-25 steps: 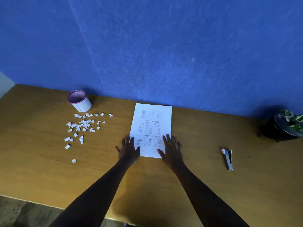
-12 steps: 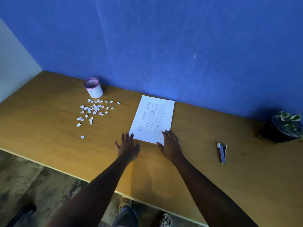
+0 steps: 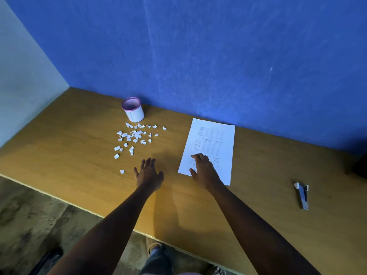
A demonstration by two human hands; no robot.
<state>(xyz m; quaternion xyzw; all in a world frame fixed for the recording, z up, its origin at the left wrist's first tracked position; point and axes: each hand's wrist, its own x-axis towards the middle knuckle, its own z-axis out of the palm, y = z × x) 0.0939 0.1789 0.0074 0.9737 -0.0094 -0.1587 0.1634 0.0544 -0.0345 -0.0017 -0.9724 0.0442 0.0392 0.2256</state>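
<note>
Both forearms reach forward from the near edge over the wooden table [image 3: 79,155], bare, palms down.

Right hand [image 3: 202,169]: lies on the near left part of the printed sheet [image 3: 213,143]. Fingers lightly bent and close together, tips on the paper among the printed lines; thumb out to the left, at the sheet's near left edge. Nothing gripped or pinched, the hand only presses on the sheet from above. The wrist crosses the sheet's near edge.

Left hand [image 3: 149,175]: open, fingers straight and slightly fanned, pointing away from the person, thumb spread to the right. It is over bare tabletop, apart from the sheet, holding nothing. Shadow falls right of it; cannot tell whether the palm touches the wood.

Printed sheet: flat on the table, white, far edge close to the blue wall [image 3: 218,56], slightly skewed to the table edge.

Torn paper scraps [image 3: 135,135] lie scattered beyond and left of the left hand, one stray scrap just left of it. A white cup with a pink rim [image 3: 133,110] stands upright behind the scraps, near the wall. A stapler [image 3: 302,195] lies well to the right of the sheet.
</note>
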